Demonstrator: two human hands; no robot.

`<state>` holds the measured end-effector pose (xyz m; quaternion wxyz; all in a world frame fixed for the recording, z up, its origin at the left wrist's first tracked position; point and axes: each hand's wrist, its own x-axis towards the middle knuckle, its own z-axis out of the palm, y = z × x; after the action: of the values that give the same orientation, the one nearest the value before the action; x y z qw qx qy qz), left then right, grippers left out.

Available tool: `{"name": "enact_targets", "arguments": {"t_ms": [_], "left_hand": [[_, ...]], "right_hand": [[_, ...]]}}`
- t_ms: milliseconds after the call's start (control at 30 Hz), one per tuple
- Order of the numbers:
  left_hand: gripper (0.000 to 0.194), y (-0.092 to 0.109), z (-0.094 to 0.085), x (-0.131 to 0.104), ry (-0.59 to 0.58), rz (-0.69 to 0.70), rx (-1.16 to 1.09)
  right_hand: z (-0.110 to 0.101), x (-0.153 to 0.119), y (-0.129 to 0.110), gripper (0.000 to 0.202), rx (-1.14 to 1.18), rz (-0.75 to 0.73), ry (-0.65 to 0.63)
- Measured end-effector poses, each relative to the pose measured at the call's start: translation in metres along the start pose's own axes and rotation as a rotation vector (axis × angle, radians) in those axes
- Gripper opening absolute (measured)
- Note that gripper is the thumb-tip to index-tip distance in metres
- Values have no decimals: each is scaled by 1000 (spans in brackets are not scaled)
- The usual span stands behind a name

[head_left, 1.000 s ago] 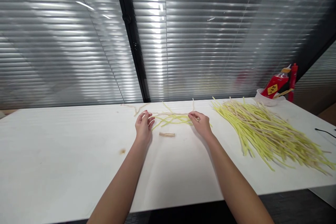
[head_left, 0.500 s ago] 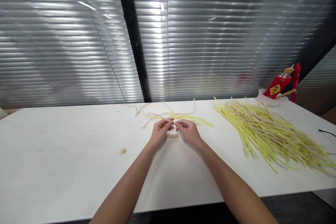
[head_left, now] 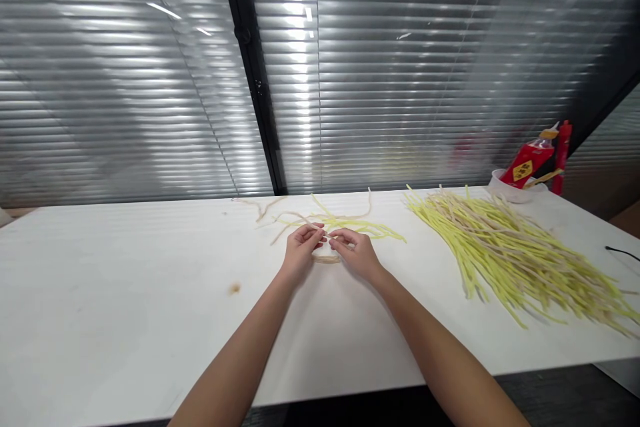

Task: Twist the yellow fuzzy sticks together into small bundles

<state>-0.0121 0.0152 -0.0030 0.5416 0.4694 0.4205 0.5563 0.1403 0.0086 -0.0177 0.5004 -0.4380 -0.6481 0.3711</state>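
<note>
Basically, grey metal slatted blinds (head_left: 400,80) back a long white flat surface (head_left: 125,293). Big pile of yellow and beige fuzzy stems (head_left: 510,253) lies at right, clear of the hands, likely as supply within reach. Small loose spread of yellow and beige fuzzy stems (head_left: 380,228) sits just beyond the hands. Red bottle with an orange cap (head_left: 530,161) leans in a whitish plastic bowl (head_left: 510,190), probably so it stays propped. Left hand (head_left: 303,250) and right hand (head_left: 357,253), fingertips nearly meeting, both pinch a thin beige fuzzy strand (head_left: 300,216), presumably for fine control. Short beige bundle (head_left: 326,259) lies just below them.
</note>
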Motion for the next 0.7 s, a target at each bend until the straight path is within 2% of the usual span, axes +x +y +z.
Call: {"name": "enact_targets", "arguments": {"t_ms": [367, 700], "left_hand": [[32, 7, 2, -3, 3, -95, -120], [35, 5, 1, -1, -29, -168, -197]], "right_hand": [[2, 2, 4, 17, 78, 30, 7], [-1, 4, 8, 16, 114, 61, -2]]}}
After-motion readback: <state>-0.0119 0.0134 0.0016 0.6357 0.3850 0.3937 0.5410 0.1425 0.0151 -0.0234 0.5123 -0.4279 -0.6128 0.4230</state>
